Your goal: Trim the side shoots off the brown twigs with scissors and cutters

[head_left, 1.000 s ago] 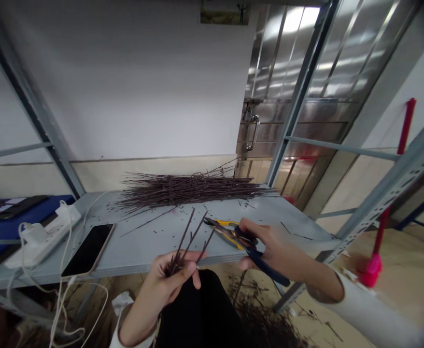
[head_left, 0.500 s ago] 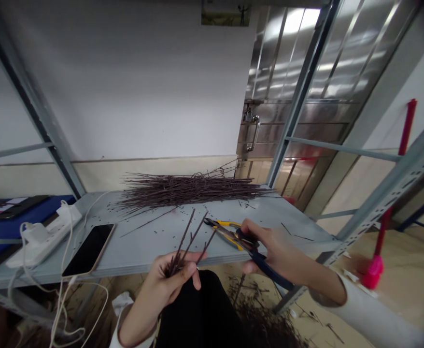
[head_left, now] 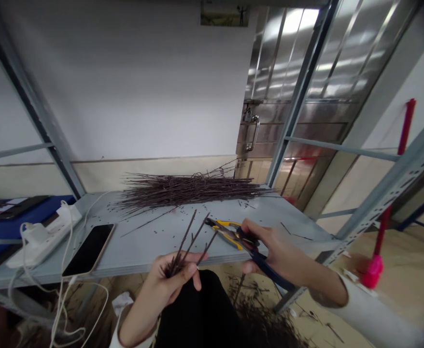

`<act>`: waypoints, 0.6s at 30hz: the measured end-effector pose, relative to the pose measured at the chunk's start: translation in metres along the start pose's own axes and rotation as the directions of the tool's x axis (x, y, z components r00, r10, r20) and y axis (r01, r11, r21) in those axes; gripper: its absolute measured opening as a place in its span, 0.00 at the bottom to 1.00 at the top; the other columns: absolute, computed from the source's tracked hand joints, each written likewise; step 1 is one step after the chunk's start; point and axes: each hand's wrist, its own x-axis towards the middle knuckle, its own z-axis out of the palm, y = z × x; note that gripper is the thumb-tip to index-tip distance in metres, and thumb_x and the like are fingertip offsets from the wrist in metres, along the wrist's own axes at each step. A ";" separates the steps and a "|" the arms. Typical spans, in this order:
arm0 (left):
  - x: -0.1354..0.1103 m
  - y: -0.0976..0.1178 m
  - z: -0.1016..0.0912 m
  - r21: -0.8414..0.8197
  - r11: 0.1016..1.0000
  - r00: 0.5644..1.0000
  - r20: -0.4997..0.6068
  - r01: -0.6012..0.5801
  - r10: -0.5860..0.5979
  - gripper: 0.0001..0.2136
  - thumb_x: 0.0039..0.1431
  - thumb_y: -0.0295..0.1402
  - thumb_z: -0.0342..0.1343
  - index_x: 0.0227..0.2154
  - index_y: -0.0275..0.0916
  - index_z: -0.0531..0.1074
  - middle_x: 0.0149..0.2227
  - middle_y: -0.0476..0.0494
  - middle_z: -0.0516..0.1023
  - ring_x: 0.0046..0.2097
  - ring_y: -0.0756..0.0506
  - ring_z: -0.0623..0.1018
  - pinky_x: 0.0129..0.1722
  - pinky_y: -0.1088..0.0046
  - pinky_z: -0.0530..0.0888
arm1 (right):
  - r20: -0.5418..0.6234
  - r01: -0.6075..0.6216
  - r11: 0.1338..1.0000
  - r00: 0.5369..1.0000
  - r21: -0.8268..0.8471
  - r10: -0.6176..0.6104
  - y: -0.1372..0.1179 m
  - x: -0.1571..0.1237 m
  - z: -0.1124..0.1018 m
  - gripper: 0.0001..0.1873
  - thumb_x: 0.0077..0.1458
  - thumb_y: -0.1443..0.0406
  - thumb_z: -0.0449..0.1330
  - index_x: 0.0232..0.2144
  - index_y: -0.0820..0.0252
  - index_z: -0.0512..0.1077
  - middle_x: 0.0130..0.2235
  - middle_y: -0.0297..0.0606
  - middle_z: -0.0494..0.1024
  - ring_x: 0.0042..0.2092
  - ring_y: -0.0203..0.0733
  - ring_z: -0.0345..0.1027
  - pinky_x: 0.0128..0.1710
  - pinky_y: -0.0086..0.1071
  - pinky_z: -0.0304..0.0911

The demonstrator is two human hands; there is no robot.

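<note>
My left hand (head_left: 168, 280) is closed round a few thin dark twigs (head_left: 190, 238) that fan upward from its fingers. My right hand (head_left: 273, 251) grips a pair of cutting pliers (head_left: 230, 231) with yellow and dark blue handles. The pliers' jaws point left, close to the tip of the rightmost twig. Both hands hover at the front edge of a grey metal shelf (head_left: 150, 244). A large pile of the same dark twigs (head_left: 190, 188) lies across the back of the shelf.
A black phone (head_left: 88, 249) lies on the shelf's left, beside a white power strip (head_left: 40, 239) with white cables hanging down. Small twig bits dot the shelf. Cut twig scraps (head_left: 262, 319) litter the floor below. A red pole (head_left: 386, 217) stands at right.
Almost nothing has moved. My right hand and the pliers have shifted very slightly right and down; the twigs in my left hand stay where they were.
</note>
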 end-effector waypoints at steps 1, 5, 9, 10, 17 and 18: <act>0.000 0.000 0.000 -0.003 1.000 1.000 -0.005 0.000 0.000 0.20 0.43 0.47 0.66 0.33 0.35 0.79 0.17 0.50 0.75 0.13 0.60 0.49 0.14 0.76 0.40 | 0.003 0.004 1.000 1.000 0.002 -0.004 0.000 0.000 0.000 0.30 0.47 0.37 0.55 0.29 0.55 0.54 0.25 0.27 0.61 0.26 0.35 0.52 0.25 0.28 0.49; -0.001 -0.001 0.000 -0.007 1.000 1.000 -0.024 -0.009 0.009 0.18 0.44 0.45 0.66 0.33 0.35 0.79 0.17 0.50 0.75 0.13 0.60 0.50 0.15 0.76 0.41 | -0.021 0.022 1.000 1.000 0.000 -0.022 0.002 0.001 0.002 0.31 0.47 0.36 0.53 0.27 0.55 0.54 0.24 0.27 0.60 0.26 0.34 0.50 0.24 0.28 0.48; -0.001 -0.001 0.001 0.008 1.000 1.000 -0.011 0.004 -0.004 0.21 0.43 0.47 0.66 0.33 0.34 0.79 0.17 0.50 0.75 0.13 0.59 0.50 0.15 0.76 0.41 | -0.074 0.017 1.000 0.997 0.002 -0.017 0.004 -0.001 0.006 0.31 0.45 0.36 0.56 0.25 0.55 0.54 0.21 0.24 0.56 0.24 0.33 0.46 0.23 0.27 0.45; -0.001 0.000 0.001 0.010 1.000 1.000 -0.018 0.014 -0.014 0.21 0.42 0.48 0.66 0.33 0.34 0.79 0.18 0.50 0.75 0.13 0.59 0.51 0.15 0.76 0.40 | -0.071 0.002 1.000 0.997 0.004 -0.002 0.004 -0.001 0.006 0.31 0.45 0.37 0.57 0.25 0.55 0.54 0.21 0.24 0.56 0.24 0.33 0.45 0.23 0.27 0.45; 0.000 0.001 -0.001 0.025 1.000 1.000 -0.023 0.013 -0.013 0.22 0.44 0.49 0.64 0.35 0.34 0.78 0.18 0.51 0.74 0.13 0.60 0.50 0.17 0.76 0.42 | -0.082 -0.110 0.993 0.990 0.049 0.114 0.000 -0.002 0.014 0.25 0.50 0.49 0.61 0.21 0.56 0.53 0.20 0.24 0.52 0.22 0.31 0.45 0.20 0.26 0.46; -0.001 0.001 -0.001 0.029 0.999 1.000 -0.021 0.014 -0.014 0.22 0.44 0.49 0.64 0.36 0.34 0.78 0.19 0.51 0.74 0.14 0.60 0.50 0.17 0.76 0.42 | -0.067 -0.114 0.989 0.990 0.097 0.121 0.000 -0.002 0.015 0.25 0.49 0.49 0.62 0.20 0.56 0.53 0.19 0.23 0.52 0.22 0.30 0.46 0.19 0.25 0.46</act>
